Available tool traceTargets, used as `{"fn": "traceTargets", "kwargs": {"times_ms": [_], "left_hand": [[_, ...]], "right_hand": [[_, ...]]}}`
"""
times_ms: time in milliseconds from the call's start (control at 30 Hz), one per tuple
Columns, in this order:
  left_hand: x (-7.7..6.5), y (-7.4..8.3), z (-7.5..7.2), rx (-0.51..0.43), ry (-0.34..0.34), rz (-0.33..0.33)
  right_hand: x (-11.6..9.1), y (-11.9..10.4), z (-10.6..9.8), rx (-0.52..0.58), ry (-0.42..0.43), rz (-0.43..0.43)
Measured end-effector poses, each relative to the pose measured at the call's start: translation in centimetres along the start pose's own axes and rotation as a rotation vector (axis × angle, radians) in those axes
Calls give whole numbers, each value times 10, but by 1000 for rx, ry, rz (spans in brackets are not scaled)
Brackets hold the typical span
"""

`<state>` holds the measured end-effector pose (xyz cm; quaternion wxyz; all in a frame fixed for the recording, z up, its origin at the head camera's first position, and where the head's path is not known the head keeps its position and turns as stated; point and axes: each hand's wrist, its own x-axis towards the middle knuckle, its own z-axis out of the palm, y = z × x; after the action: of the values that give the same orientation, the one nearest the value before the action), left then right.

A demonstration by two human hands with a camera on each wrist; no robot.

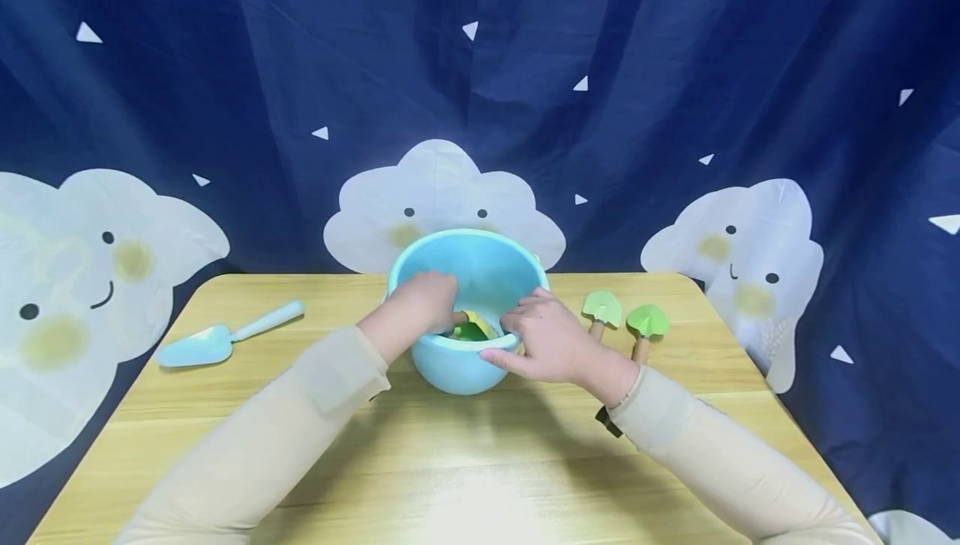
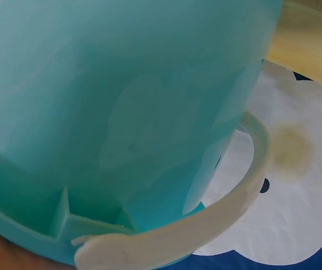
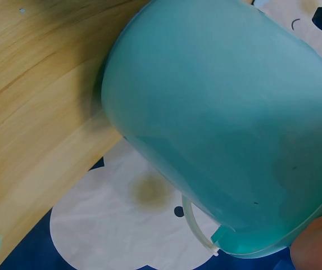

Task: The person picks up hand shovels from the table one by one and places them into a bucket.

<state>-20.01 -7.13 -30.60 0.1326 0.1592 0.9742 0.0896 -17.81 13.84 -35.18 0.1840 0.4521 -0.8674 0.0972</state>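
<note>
A light-blue bucket (image 1: 457,370) stands on the table, its mouth tipped toward me. My left hand (image 1: 429,299) reaches over its left side into the mouth, fingers curled and partly hidden. From those fingers a short wooden handle (image 1: 461,317) runs toward a green piece (image 1: 469,332) and a yellow piece (image 1: 480,324) inside the bucket. My right hand (image 1: 551,337) grips the right front of the rim, thumb outside and fingers curled over the inner edge. In the left wrist view the bucket's pale carrying handle (image 2: 177,236) hangs off its side.
A light-blue trowel (image 1: 217,343) lies at the table's left. To the right, behind the right forearm, lie a pale-green toy spade (image 1: 602,308) and a brighter green one (image 1: 648,321), both wooden-handled. A dark-blue cloud-patterned curtain (image 1: 525,112) hangs at the table's back edge.
</note>
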Motion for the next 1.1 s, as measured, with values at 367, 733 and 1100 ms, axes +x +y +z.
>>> {"fn": "traceTargets", "kwargs": {"times_ms": [367,733,1100], "left_hand": [[1,1,4,-8,-7,-36],[2,3,5,4,-9,-73],[7,0,10,28,-17,-113]], "right_hand": [[0,1,1,0,-2,2],[0,0,-1,-1,6,0],[1,0,1,0,5,-1]]}}
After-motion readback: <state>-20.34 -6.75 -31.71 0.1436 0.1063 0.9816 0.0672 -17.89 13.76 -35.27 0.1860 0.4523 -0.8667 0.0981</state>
